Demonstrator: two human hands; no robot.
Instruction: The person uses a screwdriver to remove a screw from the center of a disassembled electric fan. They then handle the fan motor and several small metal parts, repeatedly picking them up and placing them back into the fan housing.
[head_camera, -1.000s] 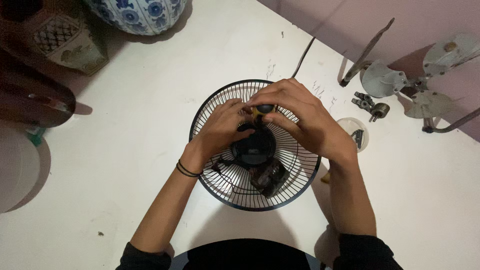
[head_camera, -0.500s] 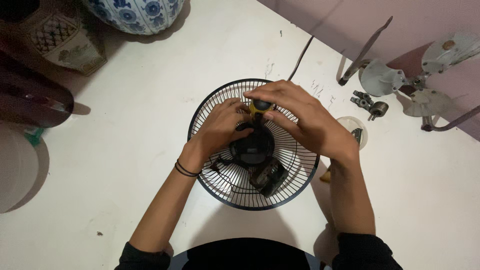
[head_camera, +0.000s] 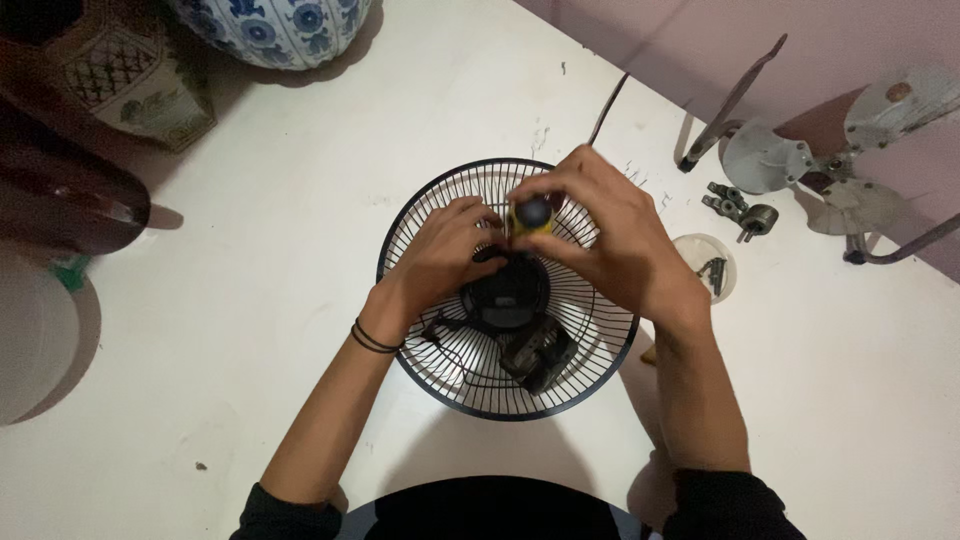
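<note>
Barely anything has shifted: my right hand (head_camera: 610, 235) stays clamped on the yellow-handled screwdriver (head_camera: 530, 215), upright over the fan grille (head_camera: 440, 350) on the white table (head_camera: 250, 300). My left hand (head_camera: 445, 255) keeps pinching near the tip beside the black motor hub (head_camera: 505, 295) — same screw, ongoing.

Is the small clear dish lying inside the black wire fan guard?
No, the small clear dish lies on the white table, right of the fan guard.

Patterned green-cream box (head_camera: 130, 85), top left.
</note>
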